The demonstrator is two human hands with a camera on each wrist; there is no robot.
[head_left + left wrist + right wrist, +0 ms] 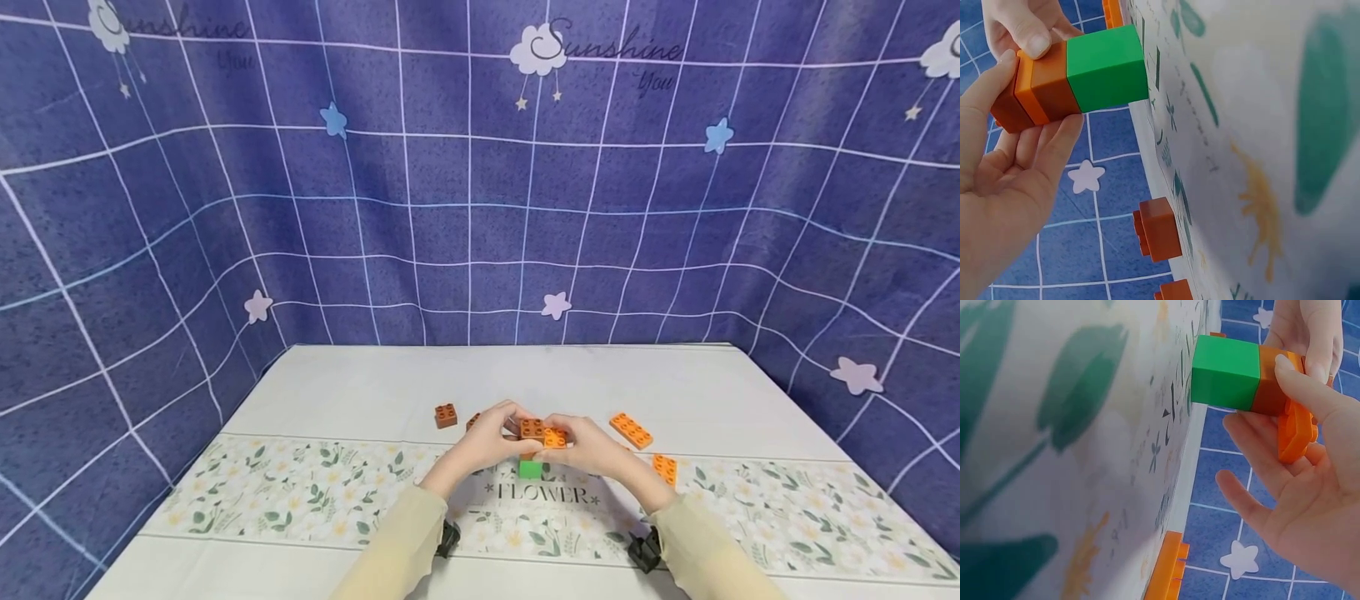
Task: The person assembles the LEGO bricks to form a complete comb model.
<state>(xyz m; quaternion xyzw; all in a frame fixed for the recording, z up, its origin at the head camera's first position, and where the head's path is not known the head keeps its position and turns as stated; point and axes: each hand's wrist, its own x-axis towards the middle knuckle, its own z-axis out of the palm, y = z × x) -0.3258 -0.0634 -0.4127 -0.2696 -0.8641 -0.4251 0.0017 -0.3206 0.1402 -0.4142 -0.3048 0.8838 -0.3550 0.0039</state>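
A short tower of toy building bricks stands upright on the table between both hands. Its bottom is a green brick (1107,69), with a brown brick (1054,81) on it. Above that lies a thin orange brick (1295,434) that juts out to the right, studs showing. Another brown brick (532,428) tops the left part. My left hand (491,435) grips the upper brown brick from the left, thumb on the near side. From the right, my right hand (592,448) pinches the orange brick, its thumb also against the lower brown one. Some fingertips are hidden behind the tower.
Left of the tower lie a loose brown brick (446,416) and a second brown brick (473,421), partly hidden by the left hand. To the right are a long orange brick (632,430) and another orange brick (664,468) beside the right forearm. A patterned blue curtain (465,233) surrounds the table.
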